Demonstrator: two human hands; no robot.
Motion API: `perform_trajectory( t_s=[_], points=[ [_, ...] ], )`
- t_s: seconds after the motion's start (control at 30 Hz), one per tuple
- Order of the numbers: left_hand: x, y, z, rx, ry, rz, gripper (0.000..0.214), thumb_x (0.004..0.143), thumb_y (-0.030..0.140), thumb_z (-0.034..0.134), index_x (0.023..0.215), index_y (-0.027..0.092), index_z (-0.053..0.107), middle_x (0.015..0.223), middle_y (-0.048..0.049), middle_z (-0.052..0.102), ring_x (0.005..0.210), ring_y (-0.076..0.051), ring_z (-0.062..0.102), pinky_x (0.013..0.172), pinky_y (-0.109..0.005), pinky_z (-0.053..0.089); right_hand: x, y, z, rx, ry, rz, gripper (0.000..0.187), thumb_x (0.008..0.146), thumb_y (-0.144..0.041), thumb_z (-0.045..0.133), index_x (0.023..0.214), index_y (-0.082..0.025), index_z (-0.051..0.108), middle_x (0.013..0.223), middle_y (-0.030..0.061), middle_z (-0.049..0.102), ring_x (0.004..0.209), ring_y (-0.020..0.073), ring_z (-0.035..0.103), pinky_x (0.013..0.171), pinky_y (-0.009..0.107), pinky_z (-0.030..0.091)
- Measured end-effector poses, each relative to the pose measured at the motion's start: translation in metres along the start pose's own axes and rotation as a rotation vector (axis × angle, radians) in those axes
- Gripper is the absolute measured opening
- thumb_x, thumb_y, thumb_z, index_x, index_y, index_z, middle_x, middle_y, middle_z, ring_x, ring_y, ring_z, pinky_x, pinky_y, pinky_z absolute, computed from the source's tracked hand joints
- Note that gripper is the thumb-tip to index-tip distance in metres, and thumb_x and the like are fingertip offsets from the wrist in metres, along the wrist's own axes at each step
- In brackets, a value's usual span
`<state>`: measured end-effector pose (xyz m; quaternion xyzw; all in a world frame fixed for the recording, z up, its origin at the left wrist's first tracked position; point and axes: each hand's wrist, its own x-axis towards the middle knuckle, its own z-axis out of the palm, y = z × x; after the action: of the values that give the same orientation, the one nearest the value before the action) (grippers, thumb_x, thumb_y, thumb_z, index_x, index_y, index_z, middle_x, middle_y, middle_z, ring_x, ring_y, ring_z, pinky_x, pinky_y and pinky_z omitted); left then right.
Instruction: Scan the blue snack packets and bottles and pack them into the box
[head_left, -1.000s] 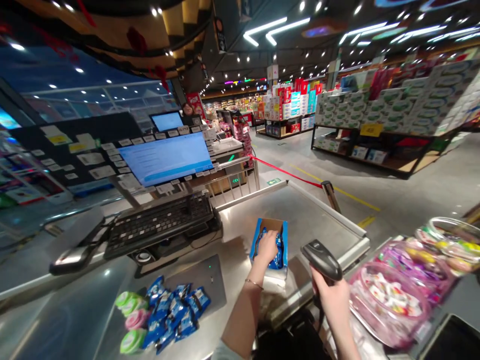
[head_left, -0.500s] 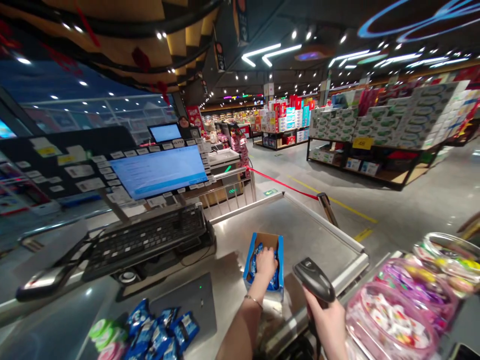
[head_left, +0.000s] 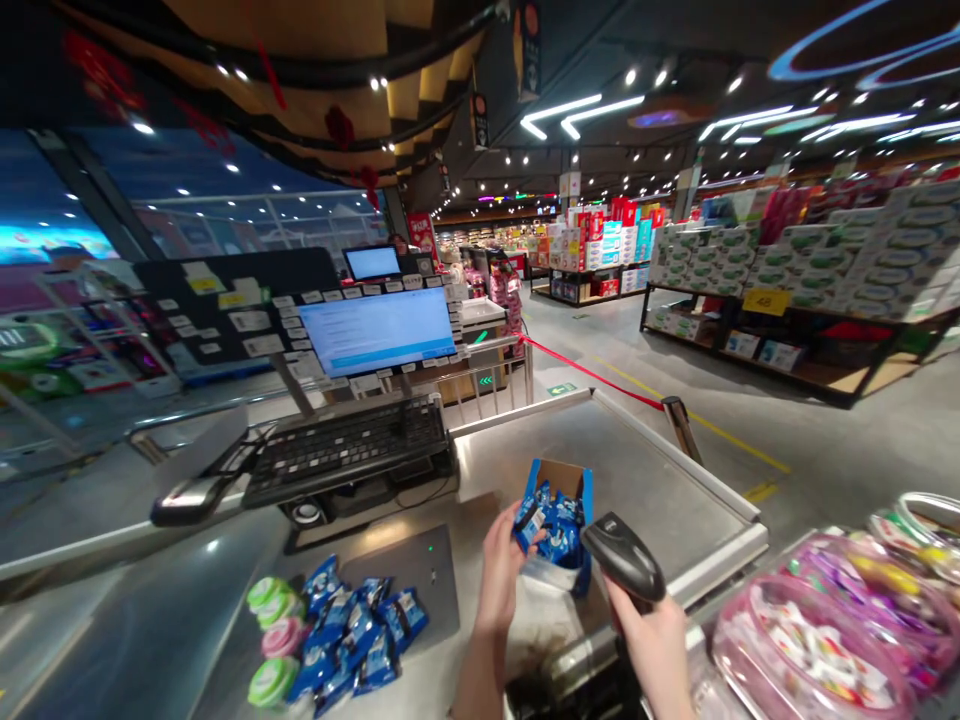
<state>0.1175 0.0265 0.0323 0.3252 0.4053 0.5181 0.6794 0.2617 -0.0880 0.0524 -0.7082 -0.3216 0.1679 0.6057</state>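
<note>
My left hand (head_left: 505,551) grips a small blue snack packet (head_left: 529,521) at the left rim of an open blue box (head_left: 586,493). Several more blue packets (head_left: 561,525) lie inside that box on the metal counter. My right hand (head_left: 651,632) is wrapped around the handle of a black barcode scanner (head_left: 624,556), held just right of the box with its head toward it. To the left, a heap of blue packets (head_left: 354,630) rests on the counter, partly on a dark flat panel (head_left: 431,590), beside several green and pink round containers (head_left: 274,640).
A keyboard (head_left: 345,447) and a monitor (head_left: 379,333) stand at the back left of the metal counter (head_left: 592,425). Pink tubs of sweets (head_left: 806,650) crowd the right side. Beyond, a red belt (head_left: 592,370) runs to a post, and stacked boxes (head_left: 795,255) fill shelves.
My left hand has come up out of the box toward its left side, now with a packet in it. My right hand still holds the scanner. The view has swung left.
</note>
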Motion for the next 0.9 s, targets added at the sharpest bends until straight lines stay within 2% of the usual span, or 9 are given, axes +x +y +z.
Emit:
perform_trajectory(
  t_s=[0.07,0.17,0.27,0.33,0.43,0.63,0.9],
  points=[
    [-0.013,0.01,-0.015,-0.216,0.028,-0.058,0.042,0.083,0.039,0.062,0.119,0.017,0.059,0.117,-0.0134,0.066,0.095,-0.023,0.068,0.074,-0.029,0.056,-0.008,-0.001,0.005,0.032,-0.091,0.013,0.041,0.065,-0.053,0.067,0.076,-0.015,0.075,0.074,0.0089,0.075,0.074,0.0289,0.071,0.066,0.034,0.058],
    [-0.024,0.024,-0.04,-0.429,0.099,-0.081,0.032,0.087,0.033,0.059,0.113,0.016,0.061,0.115,-0.0131,0.067,0.097,-0.022,0.068,0.078,-0.03,0.057,-0.02,-0.004,0.013,0.074,-0.21,-0.001,0.039,0.067,-0.05,0.066,0.08,-0.014,0.074,0.08,0.0099,0.076,0.08,0.0293,0.071,0.073,0.035,0.057],
    [-0.031,0.035,-0.062,-0.544,0.143,-0.047,0.028,0.09,0.032,0.054,0.113,0.018,0.062,0.112,-0.0107,0.069,0.101,-0.022,0.067,0.08,-0.031,0.057,-0.034,-0.011,0.018,0.07,-0.299,-0.035,0.034,0.068,-0.044,0.065,0.081,-0.014,0.074,0.081,0.0095,0.076,0.078,0.0279,0.07,0.069,0.033,0.056],
    [-0.035,0.039,-0.069,-0.587,0.151,-0.036,0.03,0.091,0.034,0.052,0.115,0.019,0.061,0.111,-0.0102,0.07,0.103,-0.022,0.066,0.083,-0.032,0.057,-0.042,-0.017,0.021,0.037,-0.328,-0.056,0.029,0.067,-0.04,0.064,0.079,-0.015,0.074,0.076,0.0083,0.075,0.072,0.0265,0.07,0.064,0.032,0.056],
    [-0.042,0.043,-0.068,-0.618,0.146,-0.028,0.034,0.092,0.04,0.05,0.114,0.017,0.062,0.112,-0.0113,0.069,0.106,-0.022,0.065,0.086,-0.033,0.056,-0.054,-0.028,0.024,-0.022,-0.367,-0.096,0.027,0.069,-0.036,0.06,0.082,-0.017,0.073,0.074,0.0072,0.074,0.07,0.0252,0.07,0.064,0.031,0.055],
    [-0.049,0.044,-0.056,-0.54,0.108,0.027,0.033,0.09,0.034,0.054,0.116,0.016,0.062,0.124,-0.0119,0.063,0.116,-0.023,0.06,0.096,-0.036,0.052,-0.068,-0.039,0.031,-0.095,-0.459,-0.23,0.034,0.074,-0.033,0.055,0.1,-0.016,0.07,0.088,0.0094,0.075,0.083,0.0274,0.07,0.07,0.032,0.054],
    [-0.055,0.041,-0.052,-0.432,0.074,0.067,0.039,0.086,0.04,0.059,0.115,0.015,0.064,0.122,-0.0126,0.064,0.108,-0.023,0.063,0.096,-0.036,0.051,-0.068,-0.034,0.035,-0.252,-0.397,-0.253,0.032,0.076,-0.034,0.053,0.098,-0.017,0.069,0.079,0.0083,0.074,0.072,0.0264,0.071,0.062,0.031,0.054]
  ],
)
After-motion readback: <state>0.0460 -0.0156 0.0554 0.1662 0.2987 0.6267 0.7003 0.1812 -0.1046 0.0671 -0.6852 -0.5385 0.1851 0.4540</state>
